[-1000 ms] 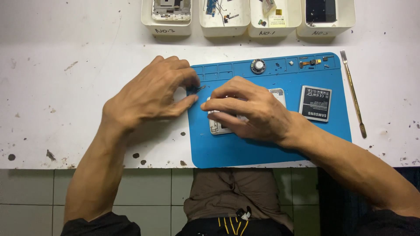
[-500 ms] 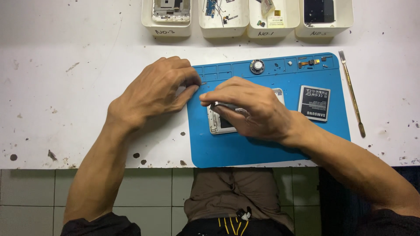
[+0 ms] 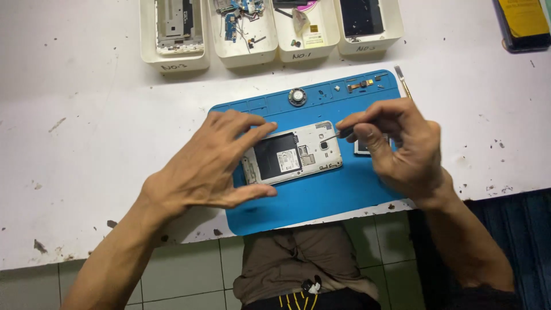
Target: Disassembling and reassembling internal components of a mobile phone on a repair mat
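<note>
A: Where does the phone (image 3: 294,152) lie, and how is it held?

B: Back cover off, face down, on the blue mat (image 3: 321,198) near the front edge of the white table (image 3: 86,132). The left hand (image 3: 212,163) brackets it: the forefinger lies along the upper long edge, the thumb along the lower one, so the body is clamped between them. The dark battery bay stands open.

A: And the right hand (image 3: 402,149)?

B: Its fingers are closed on a thin tool (image 3: 333,136), whose tip rests on the white frame just beside the camera opening. What kind of tool it is cannot be told.

A: What makes for good work at this point?

B: As a judgement: keep the left clamp firm so the phone does not swivel on the mat, hold the tool steep and steady, and press lightly, since the frame is thin plastic and the tip could skid toward the camera.

A: What lies around?

B: Half hidden behind the right hand is a flat part (image 3: 363,148), too covered to name. Along the mat's upper ledge sit a small round part (image 3: 297,96) and some tiny bits (image 3: 361,85). A slim stick (image 3: 402,80) lies at the mat's right corner. Farther back stand four white trays (image 3: 244,54) holding a frame, small boards and a screen. A dark flat case (image 3: 525,23) sits at the far right.

A: Anything in the way?

B: Nothing blocks the tool; the covered part beneath the right hand is nearest to being knocked.
</note>
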